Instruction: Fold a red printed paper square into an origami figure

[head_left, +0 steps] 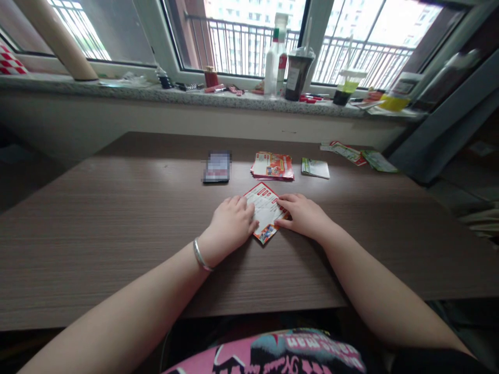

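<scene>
A red and white printed leaflet (265,206) lies turned like a diamond on the brown wooden table (117,218). My left hand (231,224), with a silver bangle on its wrist, presses on the leaflet's left side with fingers curled together. My right hand (302,214) rests on the right side, fingers together and laid over the paper's edge. Both hands hold the leaflet down against the table.
Behind the leaflet lie a stack of similar leaflets (273,166), a green and white booklet (315,168) and a dark phone (217,167). More papers (351,153) sit at the far right. The window sill (195,96) carries bottles, cups and small items.
</scene>
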The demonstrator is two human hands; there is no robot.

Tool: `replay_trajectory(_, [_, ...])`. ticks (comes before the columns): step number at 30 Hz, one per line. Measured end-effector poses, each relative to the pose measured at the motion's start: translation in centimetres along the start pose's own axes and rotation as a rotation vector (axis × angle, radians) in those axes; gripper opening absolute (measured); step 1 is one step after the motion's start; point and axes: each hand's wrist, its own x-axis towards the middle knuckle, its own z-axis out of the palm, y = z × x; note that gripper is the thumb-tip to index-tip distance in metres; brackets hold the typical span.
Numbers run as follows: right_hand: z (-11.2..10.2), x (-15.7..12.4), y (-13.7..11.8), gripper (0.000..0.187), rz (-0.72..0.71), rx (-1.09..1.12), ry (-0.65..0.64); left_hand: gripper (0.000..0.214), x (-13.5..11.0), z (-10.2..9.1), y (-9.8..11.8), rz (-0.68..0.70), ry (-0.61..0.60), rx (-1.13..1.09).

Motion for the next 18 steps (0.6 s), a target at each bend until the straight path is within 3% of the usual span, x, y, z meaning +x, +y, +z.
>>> replay_trajectory(2, [0.2,0.1,0.4,0.053,-0.013,0.007,-0.001,0.036,0.1,1.3,0.0,0.071,0.042,-0.081])
replay_trajectory(7, [0.7,0.2,1.9,0.048,-0.085,0.105,0.03,0.041,0.2,3.2,-0.9,0.292,0.015,-0.274])
replay_trajectory(13, [1.3,0.1,3.8,0.042,-0.231,0.274,0.074,0.041,0.4,2.7,-1.9,0.304,-0.014,-0.314])
replay_trajectory(18, [1.0,0.0,4.1,0.035,-0.28,0.243,0.07,0.044,0.4,2.2,-1.8,0.252,-0.072,-0.32])
